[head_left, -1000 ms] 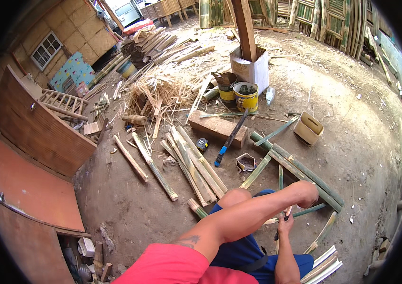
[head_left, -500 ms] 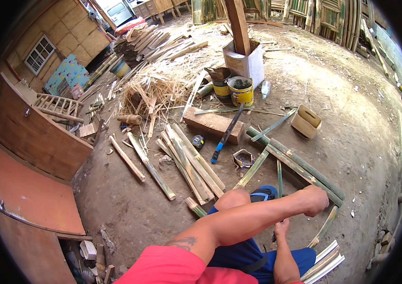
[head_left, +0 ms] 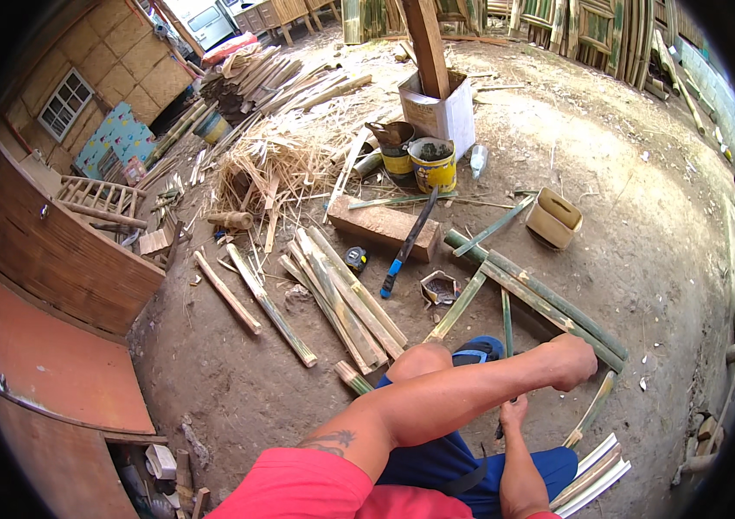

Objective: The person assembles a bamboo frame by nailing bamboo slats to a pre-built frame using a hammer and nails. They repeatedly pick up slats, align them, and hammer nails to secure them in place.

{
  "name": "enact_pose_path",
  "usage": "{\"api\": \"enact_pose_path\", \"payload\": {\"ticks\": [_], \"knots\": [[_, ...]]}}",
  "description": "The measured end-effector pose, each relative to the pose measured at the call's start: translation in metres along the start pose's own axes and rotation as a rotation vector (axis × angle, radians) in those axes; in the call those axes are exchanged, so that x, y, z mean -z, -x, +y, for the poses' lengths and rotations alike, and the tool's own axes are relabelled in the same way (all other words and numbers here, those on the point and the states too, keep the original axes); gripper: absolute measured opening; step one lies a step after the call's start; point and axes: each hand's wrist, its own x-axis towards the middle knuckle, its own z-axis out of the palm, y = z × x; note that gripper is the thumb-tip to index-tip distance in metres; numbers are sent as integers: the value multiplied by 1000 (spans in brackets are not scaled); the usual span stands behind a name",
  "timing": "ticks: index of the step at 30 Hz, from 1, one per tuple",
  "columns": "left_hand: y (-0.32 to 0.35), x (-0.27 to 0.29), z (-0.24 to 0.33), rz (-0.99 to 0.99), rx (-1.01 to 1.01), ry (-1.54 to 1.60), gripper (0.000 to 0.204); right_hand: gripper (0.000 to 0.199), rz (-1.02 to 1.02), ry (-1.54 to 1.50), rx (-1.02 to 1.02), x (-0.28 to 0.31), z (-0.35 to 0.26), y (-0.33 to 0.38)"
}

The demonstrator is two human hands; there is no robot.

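Left hand (head_left: 571, 362) is a closed fist over a bamboo strip (head_left: 590, 412); right hand (head_left: 514, 413) grips a thin tool. Split slats (head_left: 346, 298) lie finished, whole poles (head_left: 540, 294) remain.

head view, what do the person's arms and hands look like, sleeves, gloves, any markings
Both forearms are bare to the hands, with no gloves, watch or rings that can be made out. The left hand belongs to an arm with a dark tattoo near the short red sleeve. The right hand and its forearm show no markings. Dark blue shorts sit below the arms.
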Motion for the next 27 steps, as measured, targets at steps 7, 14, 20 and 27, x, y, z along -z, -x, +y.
{"api": "enact_pose_path", "payload": {"ticks": [7,14,20,27], "knots": [[2,-2,0,-14,26,14,24,45,25,-6,52,-3,-4,3],[10,7,0,-7,-22,13,21,40,41,17,35,-5,-2,2],[6,5,0,-8,-33,11,19,40,77,38,58,-3,-7,3],[1,3,-1,16,-67,14,19,40,-1,48,-59,3,-21,5]]}}
